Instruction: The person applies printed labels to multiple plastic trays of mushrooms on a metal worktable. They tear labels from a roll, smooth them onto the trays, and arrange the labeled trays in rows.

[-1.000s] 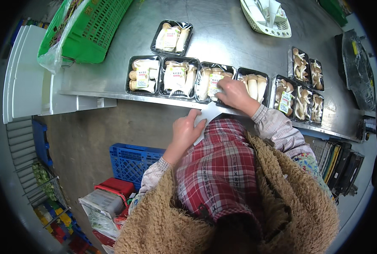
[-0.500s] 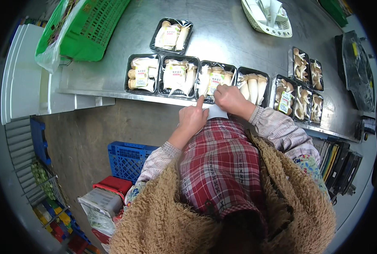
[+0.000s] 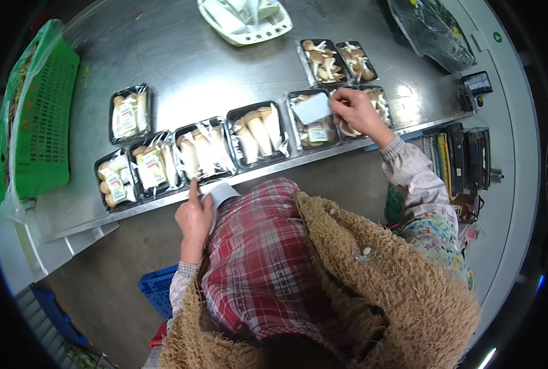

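Note:
My left hand [image 3: 195,220] is closed around a curled white paper strip [image 3: 223,193] in front of the plaid apron. Its index finger points up at the near edge of an unlabelled tray of mushrooms [image 3: 205,152]. My right hand [image 3: 361,115] pinches a small blank-looking white label [image 3: 312,108] by its right end. That label hangs over a film-wrapped tray of brown mushrooms [image 3: 317,136], which bears a printed label low on its film. Another unlabelled tray of thick white-stemmed mushrooms [image 3: 258,136] lies between the hands. My right hand partly hides the tray beneath it.
Labelled mushroom trays [image 3: 152,166] line the steel table [image 3: 181,74] at left. Two brown mushroom trays [image 3: 324,63] lie farther right. A green crate [image 3: 43,123] stands far left, a white basket [image 3: 246,37] at the back. Clear plastic [image 3: 434,37] lies far right.
My view has swung right. My right hand has left the third tray and moved right with a white label. The label seen on that tray is gone from it. My left hand stays near it.

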Demonstrator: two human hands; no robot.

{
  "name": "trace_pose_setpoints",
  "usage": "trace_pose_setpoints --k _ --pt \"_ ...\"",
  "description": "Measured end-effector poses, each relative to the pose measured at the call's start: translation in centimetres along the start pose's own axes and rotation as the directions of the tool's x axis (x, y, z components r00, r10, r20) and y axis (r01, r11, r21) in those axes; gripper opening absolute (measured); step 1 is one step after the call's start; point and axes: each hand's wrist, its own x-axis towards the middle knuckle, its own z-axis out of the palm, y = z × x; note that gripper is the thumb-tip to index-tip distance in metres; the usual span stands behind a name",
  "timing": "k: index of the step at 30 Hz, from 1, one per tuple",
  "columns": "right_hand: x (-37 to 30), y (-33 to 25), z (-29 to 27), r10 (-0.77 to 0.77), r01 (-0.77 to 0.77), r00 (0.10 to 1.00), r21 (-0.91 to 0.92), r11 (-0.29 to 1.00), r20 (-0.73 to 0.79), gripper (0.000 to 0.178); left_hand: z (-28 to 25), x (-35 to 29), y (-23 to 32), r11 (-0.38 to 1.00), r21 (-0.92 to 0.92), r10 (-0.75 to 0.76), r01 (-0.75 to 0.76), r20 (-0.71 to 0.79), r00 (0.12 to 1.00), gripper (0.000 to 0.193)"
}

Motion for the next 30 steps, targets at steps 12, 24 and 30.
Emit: trace_pose_setpoints --k 12,24,30 --pt "-3.8 11.2 -5.8 -0.737 0.389 0.674 -0.821 0.417 -0.055 0.014 1.1 0.4 1.0 0.998 0.065 0.018 -0.016 -0.033 0.999 0.061" --pt "-5.2 13.4 -3.4 -0.601 0.396 0.799 -0.742 0.541 -0.011 0.013 0.8 -0.2 2.4 0.989 0.122 -0.093 0.085 0.062 0.994 0.057" --pt "-2.8 9.1 0.0 -0.424 0.294 0.906 -0.743 0.602 0.015 0.014 -0.7 -1.6 2.2 0.998 -0.057 -0.037 0.034 -0.042 0.998 0.052"
